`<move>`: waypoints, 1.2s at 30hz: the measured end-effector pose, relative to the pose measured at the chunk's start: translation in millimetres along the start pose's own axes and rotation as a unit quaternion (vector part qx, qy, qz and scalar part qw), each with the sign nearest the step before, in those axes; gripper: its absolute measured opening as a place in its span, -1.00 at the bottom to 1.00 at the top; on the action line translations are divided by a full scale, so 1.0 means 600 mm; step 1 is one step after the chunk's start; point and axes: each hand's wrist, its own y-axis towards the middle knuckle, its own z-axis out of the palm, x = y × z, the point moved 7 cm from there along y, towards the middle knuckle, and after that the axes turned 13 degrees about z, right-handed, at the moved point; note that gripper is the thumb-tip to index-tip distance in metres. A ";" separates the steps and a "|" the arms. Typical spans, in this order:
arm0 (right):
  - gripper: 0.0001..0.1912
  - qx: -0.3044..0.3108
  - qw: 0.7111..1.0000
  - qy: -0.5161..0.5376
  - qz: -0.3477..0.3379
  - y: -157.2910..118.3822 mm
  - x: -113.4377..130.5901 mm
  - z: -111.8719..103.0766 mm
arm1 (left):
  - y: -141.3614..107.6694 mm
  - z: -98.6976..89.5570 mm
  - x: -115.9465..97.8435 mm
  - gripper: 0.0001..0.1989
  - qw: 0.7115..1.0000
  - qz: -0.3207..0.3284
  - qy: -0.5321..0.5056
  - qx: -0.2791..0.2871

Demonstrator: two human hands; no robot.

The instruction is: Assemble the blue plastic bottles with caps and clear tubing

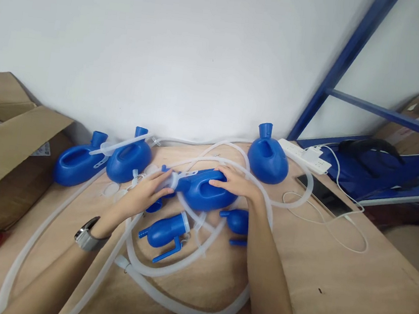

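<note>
A: The right hand [233,181], how does it sit?

B: Partly open and curved over the end of the blue bottle [204,200], thumb along the near side by the handle opening, fingers over the top. It has hold of that end.

A: And the left hand [147,192]?

B: Half closed, thumb and fingers about the clear cap [170,181] at the bottle's neck. How firmly it grips, I cannot tell. So the bottle lies between the two hands, touching the right one directly.

A: What is underneath?

B: A pale wooden table [290,274]. A translucent hose [176,303] loops around the middle of it, and a small blue container [164,230] with a white rim lies just in front of the bottle.

A: Further out?

B: Another blue bottle [270,162] stands to the right, near a white power strip [303,157] and a phone [323,195]. Two more stand at the left, beside an open cardboard box [15,153]. Behind is a plain white wall [205,65], with a blue metal frame [345,61] on the right.

A: Which way does the held bottle point?

B: Its neck points left, towards the left hand. The long axis runs roughly left to right across the table. Whether its underside touches the wood, I cannot tell.
</note>
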 end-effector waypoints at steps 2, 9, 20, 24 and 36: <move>-0.36 -0.008 1.000 -0.019 0.003 0.001 0.002 0.001 | 0.003 -0.001 0.004 -0.16 1.000 -0.001 -0.012 -0.017; -0.50 -0.015 0.999 -0.025 -0.021 -0.002 0.009 0.004 | 0.005 -0.006 0.027 -0.17 0.993 -0.067 -0.057 -0.074; -0.53 -0.011 0.999 -0.040 -0.005 -0.016 0.031 -0.010 | 0.022 -0.018 -0.003 -0.18 0.983 -0.130 -0.132 -0.014; -0.48 -0.023 0.998 -0.062 -0.007 -0.020 0.063 -0.001 | 0.058 -0.026 -0.031 -0.25 0.990 -0.123 -0.069 0.011; -0.66 -0.104 0.989 -0.072 -0.076 -0.025 0.126 0.015 | 0.090 0.011 -0.045 -0.43 0.989 -0.002 -0.140 0.038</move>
